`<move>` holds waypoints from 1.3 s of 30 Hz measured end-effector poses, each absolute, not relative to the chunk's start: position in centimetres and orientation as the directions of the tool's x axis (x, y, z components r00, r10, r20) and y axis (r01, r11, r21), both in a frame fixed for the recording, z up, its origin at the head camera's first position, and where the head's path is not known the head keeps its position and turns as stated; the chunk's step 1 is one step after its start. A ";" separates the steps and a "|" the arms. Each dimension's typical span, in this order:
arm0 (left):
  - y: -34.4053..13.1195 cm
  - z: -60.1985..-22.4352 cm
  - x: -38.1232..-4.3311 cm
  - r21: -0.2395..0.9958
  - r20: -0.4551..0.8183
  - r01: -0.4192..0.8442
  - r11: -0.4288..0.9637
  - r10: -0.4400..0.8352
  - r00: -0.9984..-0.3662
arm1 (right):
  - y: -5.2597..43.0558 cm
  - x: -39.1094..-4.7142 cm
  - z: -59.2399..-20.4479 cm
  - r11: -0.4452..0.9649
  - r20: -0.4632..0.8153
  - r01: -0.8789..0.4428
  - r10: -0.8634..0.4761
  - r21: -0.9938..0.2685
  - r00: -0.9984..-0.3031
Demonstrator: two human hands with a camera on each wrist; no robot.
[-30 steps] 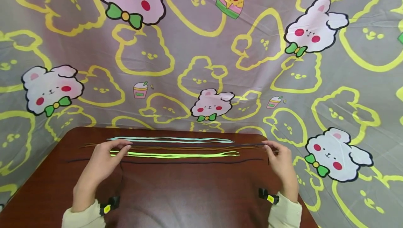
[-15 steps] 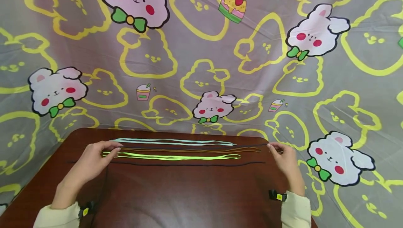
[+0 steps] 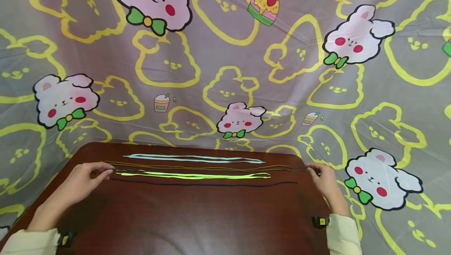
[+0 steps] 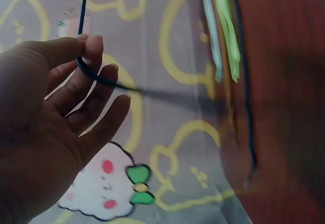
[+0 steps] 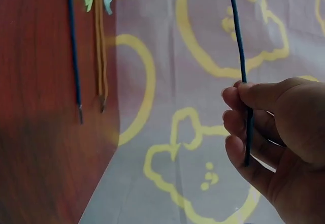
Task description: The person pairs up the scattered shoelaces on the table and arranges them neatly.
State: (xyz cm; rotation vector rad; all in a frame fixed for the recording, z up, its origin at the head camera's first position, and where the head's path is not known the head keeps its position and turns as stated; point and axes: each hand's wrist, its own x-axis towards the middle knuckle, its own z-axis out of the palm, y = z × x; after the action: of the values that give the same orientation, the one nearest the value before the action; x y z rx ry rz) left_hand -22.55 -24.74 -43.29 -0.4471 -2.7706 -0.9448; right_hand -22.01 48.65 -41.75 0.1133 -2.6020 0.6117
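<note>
A dark blue shoelace stretches across between my two hands. At its left end my left hand pinches it between thumb and forefinger, and a loose tail blurs away past the other fingers. My right hand pinches it near its other end, the short tip lying along the curled fingers in the right wrist view. Below it on the table lie a light blue lace, a brown lace, a neon yellow-green lace and another dark blue lace, all roughly parallel.
The dark red-brown wooden table has rounded back corners. A grey curtain with bunny and yellow outline prints hangs behind and beside it. A small black device with a yellow label sits on each wrist.
My left hand has moved left and slightly down, and my right hand a little to the right. The length of dark blue shoelace between them has grown. The laces on the table stay put.
</note>
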 end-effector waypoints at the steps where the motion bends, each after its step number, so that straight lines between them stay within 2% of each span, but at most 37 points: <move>1: -25.2 -43.6 -22.6 0.571 0.258 0.330 0.752 0.217 -0.942 | 48.8 -22.0 -41.9 0.901 0.447 -0.168 0.031 -0.400 -0.894; 8: -28.6 -45.7 -23.5 0.595 0.249 0.328 0.734 0.220 -0.943 | 49.9 -22.2 -43.0 0.911 0.333 -0.060 0.087 -0.407 -0.939; 13: -30.2 -46.9 -24.1 0.543 0.221 0.291 0.788 0.201 -0.954 | 50.5 -22.0 -43.7 0.909 0.242 -0.039 0.069 -0.415 -0.968; 18: -31.0 -47.6 -24.4 0.475 0.258 0.284 0.833 0.176 -0.950 | 51.0 -21.9 -44.0 0.887 0.157 -0.032 0.046 -0.460 -0.987; 20: -31.2 -47.6 -24.5 0.451 0.270 0.279 0.848 0.169 -0.948 | 51.2 -21.9 -44.2 0.879 0.132 -0.007 0.064 -0.477 -0.989; 27: -32.3 -47.5 -24.6 0.399 0.181 0.165 0.902 0.099 -0.978 | 51.8 -21.8 -44.9 0.891 0.101 0.110 0.170 -0.440 -0.980; 39: -33.1 -48.8 -25.9 0.399 0.302 0.232 0.887 0.112 -0.947 | 52.8 -22.7 -45.9 0.899 0.026 0.092 0.114 -0.427 -0.993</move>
State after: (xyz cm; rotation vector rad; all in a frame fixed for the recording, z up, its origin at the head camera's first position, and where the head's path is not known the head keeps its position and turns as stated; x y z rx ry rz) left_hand -25.86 -33.11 -48.82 -0.2596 -2.7845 -0.6369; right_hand -22.71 52.79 -45.93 -0.1635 -3.0124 0.6739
